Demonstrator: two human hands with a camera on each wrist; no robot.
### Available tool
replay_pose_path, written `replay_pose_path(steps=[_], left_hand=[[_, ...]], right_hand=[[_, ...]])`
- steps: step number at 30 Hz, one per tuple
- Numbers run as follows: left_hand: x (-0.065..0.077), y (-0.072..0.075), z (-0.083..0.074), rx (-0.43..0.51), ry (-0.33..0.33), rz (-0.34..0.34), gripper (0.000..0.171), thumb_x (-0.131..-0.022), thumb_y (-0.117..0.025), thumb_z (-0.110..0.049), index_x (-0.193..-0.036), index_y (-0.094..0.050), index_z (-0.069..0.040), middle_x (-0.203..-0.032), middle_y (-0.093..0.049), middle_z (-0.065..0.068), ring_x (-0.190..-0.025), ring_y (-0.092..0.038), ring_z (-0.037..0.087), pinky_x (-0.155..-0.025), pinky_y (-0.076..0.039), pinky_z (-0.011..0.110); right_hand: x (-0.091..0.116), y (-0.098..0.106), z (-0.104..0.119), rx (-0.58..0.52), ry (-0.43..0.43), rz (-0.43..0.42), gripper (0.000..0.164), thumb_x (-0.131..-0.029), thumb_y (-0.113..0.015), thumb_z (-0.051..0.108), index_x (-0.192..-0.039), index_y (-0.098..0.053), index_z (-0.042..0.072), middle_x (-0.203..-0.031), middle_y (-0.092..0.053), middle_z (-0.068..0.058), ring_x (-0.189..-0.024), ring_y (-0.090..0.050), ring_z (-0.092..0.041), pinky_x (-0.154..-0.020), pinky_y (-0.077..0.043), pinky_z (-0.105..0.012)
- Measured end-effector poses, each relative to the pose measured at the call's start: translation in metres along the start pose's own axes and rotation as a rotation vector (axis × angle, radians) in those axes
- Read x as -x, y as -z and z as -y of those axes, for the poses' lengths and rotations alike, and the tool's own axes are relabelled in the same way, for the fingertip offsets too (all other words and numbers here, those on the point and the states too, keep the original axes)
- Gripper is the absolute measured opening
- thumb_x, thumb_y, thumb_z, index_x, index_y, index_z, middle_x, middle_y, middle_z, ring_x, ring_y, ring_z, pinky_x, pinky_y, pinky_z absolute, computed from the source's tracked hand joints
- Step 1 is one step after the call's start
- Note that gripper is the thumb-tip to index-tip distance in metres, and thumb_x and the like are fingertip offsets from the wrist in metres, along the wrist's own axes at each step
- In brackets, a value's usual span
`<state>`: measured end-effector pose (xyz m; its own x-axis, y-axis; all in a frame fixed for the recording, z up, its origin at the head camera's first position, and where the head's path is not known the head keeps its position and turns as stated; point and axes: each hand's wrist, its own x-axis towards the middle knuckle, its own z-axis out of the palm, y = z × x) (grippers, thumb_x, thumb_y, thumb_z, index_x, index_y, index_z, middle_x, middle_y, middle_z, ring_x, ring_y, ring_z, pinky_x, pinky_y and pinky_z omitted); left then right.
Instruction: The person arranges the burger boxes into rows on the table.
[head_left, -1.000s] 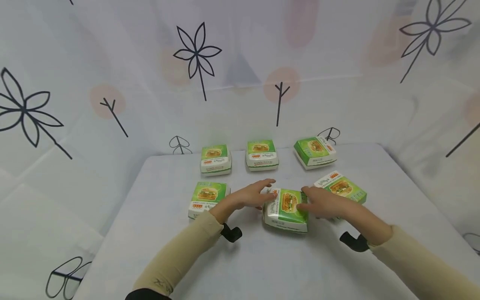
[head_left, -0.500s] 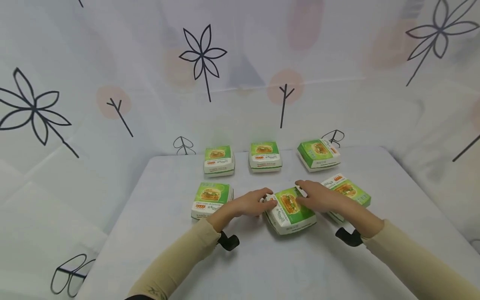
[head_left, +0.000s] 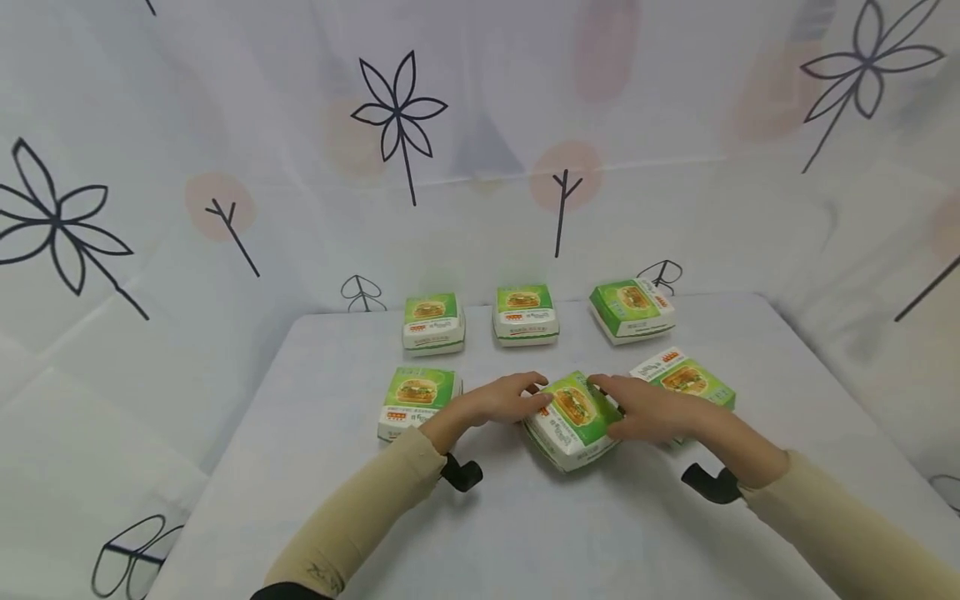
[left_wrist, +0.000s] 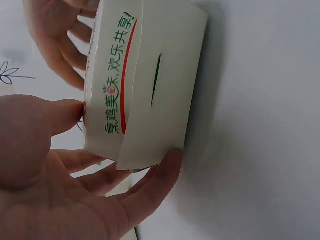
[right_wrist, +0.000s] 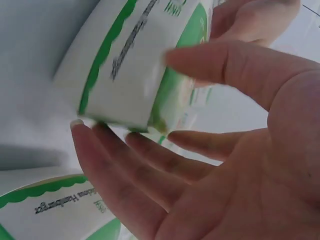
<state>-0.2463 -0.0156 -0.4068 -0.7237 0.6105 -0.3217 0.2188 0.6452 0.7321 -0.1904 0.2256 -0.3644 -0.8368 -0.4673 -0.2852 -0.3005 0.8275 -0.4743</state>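
A green and white burger box [head_left: 576, 423] sits angled at the middle of the table, close over the cloth, with one corner toward me. My left hand [head_left: 510, 398] holds its left side; in the left wrist view the thumb presses the upper edge and a fingertip reaches the bottom edge of the box's white side [left_wrist: 165, 90]. My right hand [head_left: 660, 408] grips the opposite corner. The right wrist view has the thumb over the lid edge of the box [right_wrist: 132, 80] and the fingers along its lower corner.
At the back of the white-covered table [head_left: 315, 500] stand three similar boxes: left [head_left: 433, 323], middle [head_left: 525, 315] and right [head_left: 632, 310]. Another box [head_left: 416, 396] lies left of my left hand. Partly behind my right hand is one more box [head_left: 686, 379]. A patterned cloth [head_left: 465, 225] hangs behind.
The held box has turned counterclockwise, from nearly straight to angled. My right thumb has shifted from the lid's top to its right edge. The other boxes stay where they were.
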Motion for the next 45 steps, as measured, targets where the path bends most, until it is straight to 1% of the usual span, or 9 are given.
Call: replay_pose_path(steps=[7, 13, 17, 21, 24, 29, 34, 40, 45], left_hand=[[0.007, -0.007, 0.002, 0.068, 0.014, 0.014, 0.052, -0.096, -0.048, -0.045, -0.135, -0.044, -0.012, -0.122, -0.054, 0.006, -0.097, -0.055, 0.014, -0.075, -0.05, 0.029], [0.008, -0.003, 0.0, 0.087, 0.05, -0.022, 0.057, -0.095, -0.049, -0.046, -0.138, -0.04, -0.009, -0.123, -0.053, 0.009, -0.092, -0.056, 0.015, -0.071, -0.053, 0.031], [0.004, 0.001, -0.002, 0.108, 0.069, -0.037, 0.06, -0.095, -0.048, -0.045, -0.14, -0.037, -0.006, -0.126, -0.052, 0.012, -0.093, -0.057, 0.016, -0.072, -0.053, 0.032], [0.001, 0.003, 0.0, 0.132, 0.096, -0.032, 0.058, -0.096, -0.049, -0.044, -0.137, -0.039, -0.005, -0.123, -0.054, 0.013, -0.09, -0.058, 0.016, -0.071, -0.053, 0.032], [0.001, 0.001, 0.002, 0.165, 0.105, -0.019, 0.054, -0.096, -0.05, -0.042, -0.135, -0.042, -0.005, -0.122, -0.055, 0.013, -0.089, -0.059, 0.017, -0.072, -0.053, 0.033], [0.005, -0.004, 0.005, 0.26, 0.09, 0.007, 0.05, -0.096, -0.051, -0.039, -0.134, -0.04, -0.009, -0.121, -0.054, 0.013, -0.09, -0.061, 0.017, -0.077, -0.052, 0.035], [0.008, -0.01, 0.008, 0.346, 0.038, 0.02, 0.04, -0.098, -0.049, -0.036, -0.128, -0.04, -0.012, -0.114, -0.054, 0.011, -0.085, -0.064, 0.019, -0.073, -0.054, 0.034], [0.012, -0.006, 0.009, 0.353, 0.04, -0.017, 0.046, -0.098, -0.048, -0.035, -0.134, -0.036, -0.009, -0.115, -0.053, 0.012, -0.083, -0.065, 0.02, -0.071, -0.054, 0.034], [0.021, 0.006, 0.01, 0.31, 0.078, -0.051, 0.054, -0.099, -0.047, -0.035, -0.142, -0.029, -0.007, -0.12, -0.053, 0.013, -0.084, -0.065, 0.018, -0.073, -0.054, 0.033]], right_hand=[[-0.009, 0.002, -0.006, 0.018, 0.01, -0.029, 0.061, -0.085, -0.062, 0.01, -0.14, -0.038, 0.002, -0.14, -0.042, -0.02, -0.13, -0.036, -0.04, -0.101, -0.034, -0.057], [-0.001, 0.005, -0.007, 0.029, 0.023, -0.067, 0.054, -0.087, -0.057, 0.009, -0.137, -0.04, -0.003, -0.136, -0.045, -0.023, -0.124, -0.043, -0.039, -0.098, -0.038, -0.055], [0.007, 0.004, -0.004, 0.026, -0.004, -0.092, 0.052, -0.092, -0.055, 0.02, -0.135, -0.041, -0.006, -0.132, -0.048, -0.025, -0.119, -0.047, -0.039, -0.094, -0.041, -0.054], [0.007, -0.001, -0.002, -0.004, -0.037, -0.098, 0.06, -0.095, -0.052, 0.036, -0.136, -0.039, -0.007, -0.133, -0.046, -0.027, -0.123, -0.042, -0.043, -0.096, -0.039, -0.057], [0.003, -0.004, -0.003, -0.026, -0.048, -0.101, 0.062, -0.094, -0.054, 0.036, -0.136, -0.039, -0.006, -0.134, -0.046, -0.026, -0.123, -0.043, -0.042, -0.096, -0.039, -0.057], [-0.006, -0.005, -0.007, -0.064, -0.035, -0.146, 0.057, -0.094, -0.056, 0.027, -0.136, -0.038, -0.008, -0.13, -0.048, -0.027, -0.115, -0.05, -0.041, -0.088, -0.047, -0.051], [-0.012, -0.005, -0.008, -0.1, -0.047, -0.147, 0.053, -0.095, -0.054, 0.025, -0.135, -0.039, -0.008, -0.127, -0.05, -0.026, -0.112, -0.052, -0.037, -0.085, -0.049, -0.047], [-0.021, -0.005, -0.006, -0.129, -0.029, -0.167, 0.046, -0.096, -0.053, 0.025, -0.131, -0.045, -0.004, -0.126, -0.053, -0.023, -0.105, -0.055, -0.029, -0.08, -0.051, -0.041], [-0.035, -0.004, 0.001, -0.23, -0.044, -0.133, 0.048, -0.097, -0.052, 0.025, -0.134, -0.042, -0.003, -0.13, -0.048, -0.026, -0.098, -0.059, -0.025, -0.071, -0.055, -0.035]])
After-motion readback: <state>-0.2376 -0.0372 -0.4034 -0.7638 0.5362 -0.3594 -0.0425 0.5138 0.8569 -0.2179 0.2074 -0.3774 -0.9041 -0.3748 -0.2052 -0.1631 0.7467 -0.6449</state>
